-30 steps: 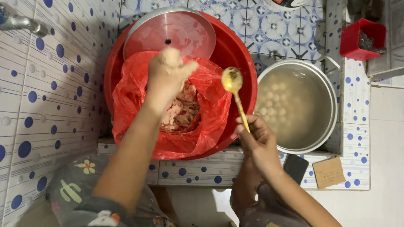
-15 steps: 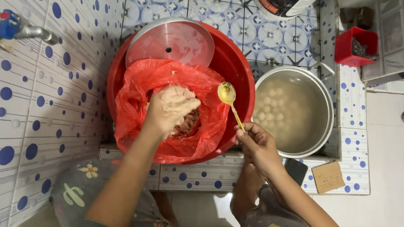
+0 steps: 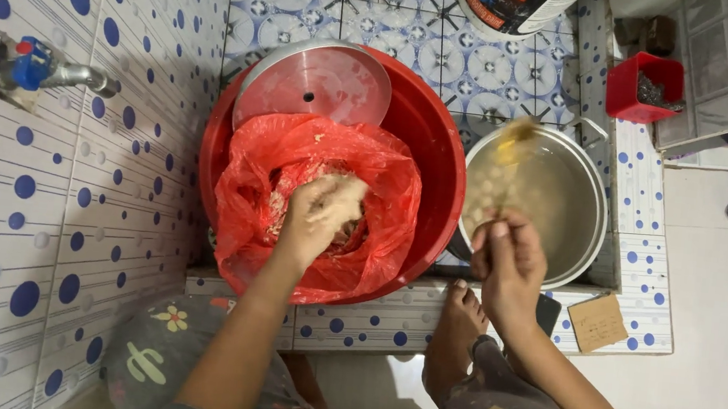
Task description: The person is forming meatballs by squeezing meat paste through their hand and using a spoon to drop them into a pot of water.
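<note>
- In the head view, over the red basin (image 3: 434, 140), the left hand (image 3: 319, 218) is sunk into the red plastic bag (image 3: 384, 189), fingers closed on a pale, sticky lump of minced mixture (image 3: 342, 200); half a second ago it sat in much the same place, fist-like.
- The right hand (image 3: 507, 260) has shifted right since then: it now grips the spoon (image 3: 512, 152) over the steel pot (image 3: 592, 219), not over the basin rim.
- The spoon is motion-blurred; its long axis runs near to far, yellowish bowl at the far end, handle in the fist.
- The pot is round, shiny metal, holding cloudy liquid with pale balls.
- The bag is thin, crinkled and glossy; a round metal lid (image 3: 314, 82) leans on the basin's far left side.
- Smooth glazed tiles with blue dots cover the left wall (image 3: 40, 198).
</note>
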